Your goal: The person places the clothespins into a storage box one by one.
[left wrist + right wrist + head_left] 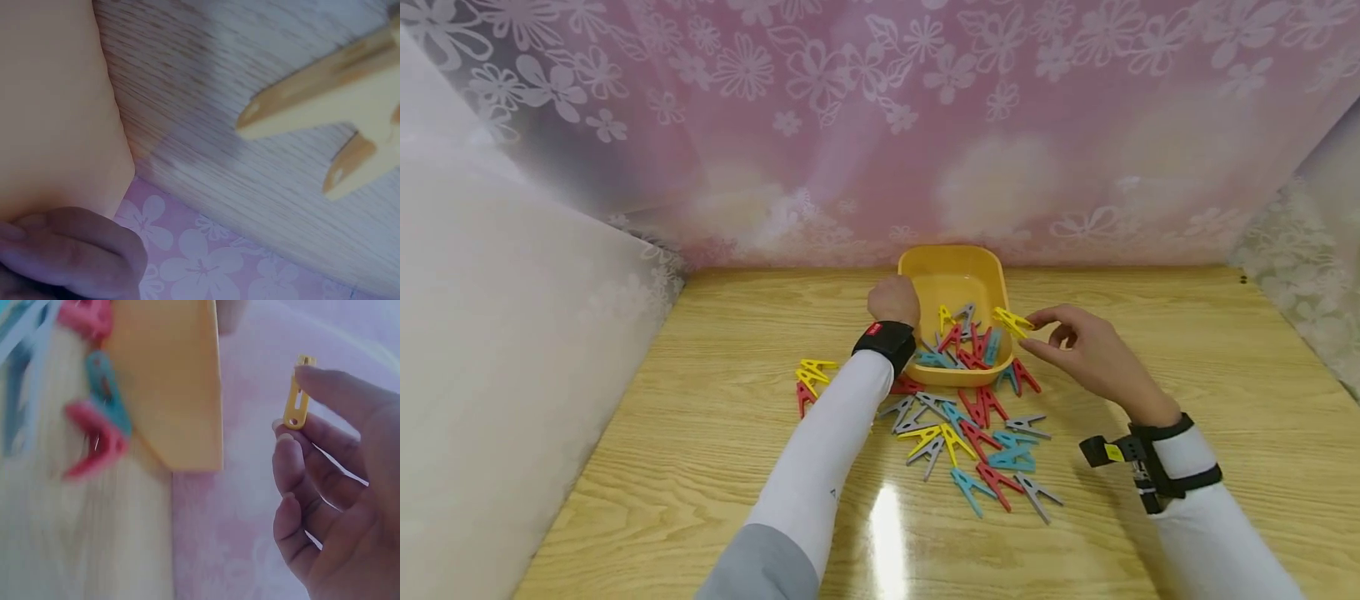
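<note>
My right hand (pixel 1086 350) pinches a yellow clothespin (pixel 1012 322) between thumb and fingertips, beside the right rim of a yellow plastic basket (pixel 955 260). In the right wrist view the same yellow clothespin (pixel 296 403) is seen edge-on, with the other fingers loosely bent below it. At the basket's left rim, my left hand (pixel 895 298) grips the edge; its curled fingers (pixel 94 240) show against the wall in the left wrist view. Inside the basket lie several red, grey, blue and yellow clothespins (pixel 973 358), mostly toward the near end.
Many loose clothespins (pixel 977 437) are spread on the wooden table (pixel 700 467) in front of the basket. A small group of yellow and red clothespins (pixel 811 379) lies left of my left forearm. A pink flowered cloth (pixel 820 167) hangs directly behind the basket.
</note>
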The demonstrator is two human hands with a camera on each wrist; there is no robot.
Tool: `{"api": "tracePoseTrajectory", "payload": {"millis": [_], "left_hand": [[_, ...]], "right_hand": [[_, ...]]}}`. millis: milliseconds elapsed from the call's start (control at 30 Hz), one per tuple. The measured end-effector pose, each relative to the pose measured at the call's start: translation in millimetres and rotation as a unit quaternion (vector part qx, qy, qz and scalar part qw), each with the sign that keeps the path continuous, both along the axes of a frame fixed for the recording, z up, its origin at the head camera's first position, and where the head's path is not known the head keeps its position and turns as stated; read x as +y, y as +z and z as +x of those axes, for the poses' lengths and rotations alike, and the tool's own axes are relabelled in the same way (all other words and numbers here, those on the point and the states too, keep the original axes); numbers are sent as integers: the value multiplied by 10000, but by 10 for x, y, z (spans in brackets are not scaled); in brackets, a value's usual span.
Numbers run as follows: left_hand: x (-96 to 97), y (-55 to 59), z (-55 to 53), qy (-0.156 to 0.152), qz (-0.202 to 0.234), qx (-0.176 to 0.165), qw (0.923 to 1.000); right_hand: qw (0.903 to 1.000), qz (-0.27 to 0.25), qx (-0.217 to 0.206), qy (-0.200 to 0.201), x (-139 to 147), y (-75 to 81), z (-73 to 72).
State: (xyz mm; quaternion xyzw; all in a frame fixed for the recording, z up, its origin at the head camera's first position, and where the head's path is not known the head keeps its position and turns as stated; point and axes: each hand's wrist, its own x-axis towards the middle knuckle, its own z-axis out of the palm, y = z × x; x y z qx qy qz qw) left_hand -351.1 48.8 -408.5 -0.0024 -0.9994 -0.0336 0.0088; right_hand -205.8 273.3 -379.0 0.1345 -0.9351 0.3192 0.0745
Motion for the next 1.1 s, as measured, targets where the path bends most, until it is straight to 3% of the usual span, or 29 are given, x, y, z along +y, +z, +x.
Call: {"api": "tracePoseTrajectory", "payload": {"millis": [167, 367, 533, 800, 1100], "left_hand": [[51, 2, 17, 17, 38, -25, 10000], [72, 44, 7, 65, 82, 52, 9999], [60, 64, -9, 72, -19, 86, 9999], [19, 27, -11, 81, 34, 112, 9999], [-7, -16, -6, 23, -27, 150, 9999]], "right_hand": [[9987, -27, -491, 154, -120, 25, -99], [9983, -14, -554, -159, -13, -79, -24], [9950, 5, -970, -248, 65, -197, 23], [9859, 274, -1641, 193, 82, -422, 17], [9842, 764, -1595, 10, 28, -489, 44]]}}
